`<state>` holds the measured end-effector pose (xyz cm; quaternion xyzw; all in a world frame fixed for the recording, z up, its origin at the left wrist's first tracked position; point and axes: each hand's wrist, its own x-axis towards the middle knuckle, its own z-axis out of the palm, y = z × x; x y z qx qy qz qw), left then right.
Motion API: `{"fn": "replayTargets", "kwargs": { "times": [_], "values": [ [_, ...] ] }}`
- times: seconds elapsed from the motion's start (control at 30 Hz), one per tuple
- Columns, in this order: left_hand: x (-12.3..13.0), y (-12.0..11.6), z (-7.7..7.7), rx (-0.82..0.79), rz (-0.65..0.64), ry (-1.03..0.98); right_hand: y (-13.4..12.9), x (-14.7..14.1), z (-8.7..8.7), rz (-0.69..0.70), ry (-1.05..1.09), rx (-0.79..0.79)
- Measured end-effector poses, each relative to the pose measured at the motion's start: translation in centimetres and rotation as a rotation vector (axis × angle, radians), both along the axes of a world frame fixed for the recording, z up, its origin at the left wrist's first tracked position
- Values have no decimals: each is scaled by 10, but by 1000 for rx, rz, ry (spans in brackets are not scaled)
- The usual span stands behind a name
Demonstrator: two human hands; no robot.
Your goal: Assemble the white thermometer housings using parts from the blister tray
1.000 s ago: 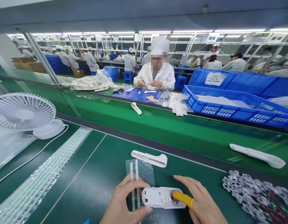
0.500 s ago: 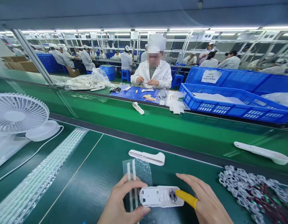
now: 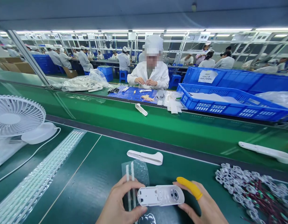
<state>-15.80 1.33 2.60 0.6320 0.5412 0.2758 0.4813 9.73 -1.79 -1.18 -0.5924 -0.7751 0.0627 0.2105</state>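
Observation:
A white plastic device housing point(image 3: 149, 196), its inner side facing up, is held over the bench between my two hands. My left hand point(image 3: 121, 199) pinches its left end between thumb and fingers. At the right end, beside a round dark part point(image 3: 174, 194) set in the housing, my right hand point(image 3: 200, 199) grips with its thumb below and fingers above. A yellow finger cot point(image 3: 190, 187) covers the index finger of that hand. Under my left hand lies a clear plastic sheet point(image 3: 141, 172) with white strips. Another white housing shell point(image 3: 146, 157) rests just behind it.
To the right is a pile of white rings with dark red wires point(image 3: 253, 189). Long strips in clear film point(image 3: 50, 168) and a white fan point(image 3: 15, 116) stand left. A green conveyor belt point(image 3: 106, 113) carries white shells. Across it, a co-worker point(image 3: 148, 73) sits near a blue crate point(image 3: 218, 107).
My right index finger has lifted off the round part, and my right thumb and fingers have closed on the housing's right end. Shells on the belt have shifted slightly right.

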Motion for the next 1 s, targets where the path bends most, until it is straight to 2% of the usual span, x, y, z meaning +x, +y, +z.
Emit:
{"fn": "replayTargets", "kwargs": {
  "times": [0.13, 0.33, 0.5, 0.63, 0.9, 1.0],
  "values": [
    [0, 0, 1, -10, -2, 24, -1, -3, 1, -14, 12, 61],
    [0, 0, 0, -26, -10, 36, -3, -8, -9, -110, 95, 23],
    [0, -1, 0, -24, 14, 25, -2, -2, -10, 2, 33, 155],
    [1, -1, 4, -24, 5, 28, -1, 0, -11, 9, -22, 194],
    [1, 0, 6, -50, 3, 22, 3, -8, 10, 46, -76, 268],
    [2, -1, 7, -19, 12, 10, 1, -7, 12, 56, -93, 270]
  ]
}}
